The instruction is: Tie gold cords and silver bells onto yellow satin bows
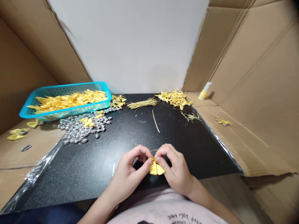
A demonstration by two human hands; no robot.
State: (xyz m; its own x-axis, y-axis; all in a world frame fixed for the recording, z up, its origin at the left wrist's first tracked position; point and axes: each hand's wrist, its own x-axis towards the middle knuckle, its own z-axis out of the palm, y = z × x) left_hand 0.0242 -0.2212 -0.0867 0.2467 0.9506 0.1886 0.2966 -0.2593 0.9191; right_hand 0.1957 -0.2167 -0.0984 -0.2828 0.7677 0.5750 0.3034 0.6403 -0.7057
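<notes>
Between my two hands, close to the table's front edge, is a yellow ribbon bow. My left hand pinches its upper left part with thumb and forefinger. From the other side, my right hand grips the bow's gathered top with thumb and forefinger. A thin gold tie curves up between the fingertips; how it is fixed to the bow is hidden by the fingers. Farther off, a single gold tie lies on the black table.
A blue basket of yellow bows stands back left, with silver beads before it. Behind are a bundle of gold ties and a pile of beaded bows. Tie scraps and a tapered cone are right. Cardboard walls flank the table.
</notes>
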